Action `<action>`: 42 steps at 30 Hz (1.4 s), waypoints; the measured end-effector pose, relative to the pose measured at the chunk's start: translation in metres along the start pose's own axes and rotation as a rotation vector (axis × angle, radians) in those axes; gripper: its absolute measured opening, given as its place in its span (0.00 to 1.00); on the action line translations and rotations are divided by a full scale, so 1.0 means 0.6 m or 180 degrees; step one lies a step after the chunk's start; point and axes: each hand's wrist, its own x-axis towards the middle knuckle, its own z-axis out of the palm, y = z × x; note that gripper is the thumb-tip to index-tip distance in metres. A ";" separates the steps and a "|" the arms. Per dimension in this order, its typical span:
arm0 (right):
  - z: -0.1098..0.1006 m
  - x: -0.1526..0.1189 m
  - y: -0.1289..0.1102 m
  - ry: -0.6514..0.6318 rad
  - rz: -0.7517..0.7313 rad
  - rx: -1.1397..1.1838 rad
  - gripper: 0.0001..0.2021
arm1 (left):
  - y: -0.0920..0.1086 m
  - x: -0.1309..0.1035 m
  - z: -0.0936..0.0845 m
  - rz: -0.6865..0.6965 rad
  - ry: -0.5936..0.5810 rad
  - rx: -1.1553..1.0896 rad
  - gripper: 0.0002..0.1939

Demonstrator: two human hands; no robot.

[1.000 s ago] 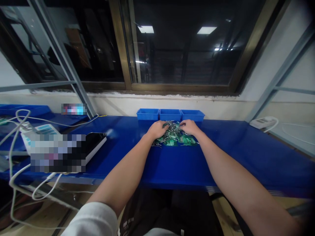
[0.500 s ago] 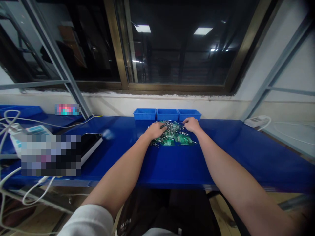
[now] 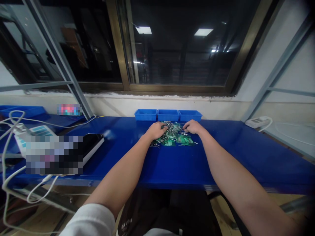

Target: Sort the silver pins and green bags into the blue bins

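A pile of thin metal pieces (image 3: 172, 131) lies on the blue table (image 3: 172, 167), mixed with green packets (image 3: 186, 140). At the pile's left side is my left hand (image 3: 157, 130), its fingers curled in over the pieces. On the right edge, my right hand (image 3: 192, 126) has thumb and fingertips drawn together at the metal pieces. Whatever either hand's fingertips hold is too small to make out. Three blue bins (image 3: 168, 115) stand in a row just behind the pile.
On the left lie a partly blurred dark device (image 3: 92, 142), a white and blue box (image 3: 36, 136) and white cables (image 3: 7, 157). A white power strip (image 3: 257, 122) sits at the right. Grey metal posts (image 3: 81, 98) and a window stand behind.
The whole view has shifted slightly, with the scene a little further right. My right hand sits slightly lower against the pile; both hands otherwise keep nearly the same places.
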 end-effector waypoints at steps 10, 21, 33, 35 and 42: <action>0.008 -0.004 -0.020 0.0264 -0.0729 0.0375 0.06 | 0.006 -0.001 -0.004 0.0280 0.0447 -0.0126 0.19; 0.026 -0.027 -0.102 0.0034 -0.1398 0.1879 0.07 | 0.033 -0.005 -0.016 0.0839 0.0352 -0.0507 0.14; 0.014 -0.032 -0.092 -0.0133 -0.1059 0.2528 0.14 | 0.036 -0.006 -0.020 0.0796 0.0319 -0.0429 0.18; 0.017 -0.028 -0.084 0.0081 -0.0934 0.2486 0.16 | 0.035 -0.007 -0.018 0.0754 0.0371 -0.0368 0.20; 0.020 -0.004 -0.025 0.1414 -0.0124 0.2089 0.24 | 0.013 -0.005 -0.015 0.0276 0.0659 -0.0270 0.26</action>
